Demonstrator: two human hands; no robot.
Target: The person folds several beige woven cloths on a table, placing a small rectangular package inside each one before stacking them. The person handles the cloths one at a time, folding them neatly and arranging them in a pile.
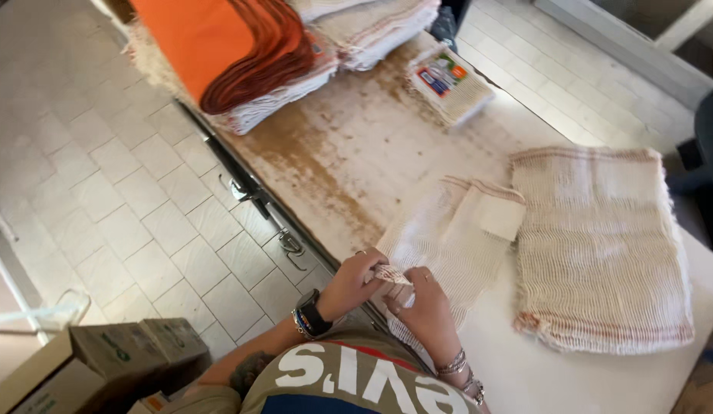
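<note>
My left hand [350,285], with a black watch and a bead bracelet on its wrist, and my right hand [427,310], with metal bracelets on its wrist, meet at the near edge of the table. Both pinch the same corner of a cream woven cloth [456,238] with reddish edge stripes. The cloth lies partly folded on the white worktop [540,376], with a small pale flap turned over at its far end. Just to its right lies a flat pile of similar cream cloths [601,245].
A stack of folded orange cloths [226,46] on striped white ones sits at the far end, with more cream stacks [372,23] and a wrapped pack [448,84] beside it. Drawer handles [291,245] line the table's side. Cardboard boxes [103,360] stand on the tiled floor.
</note>
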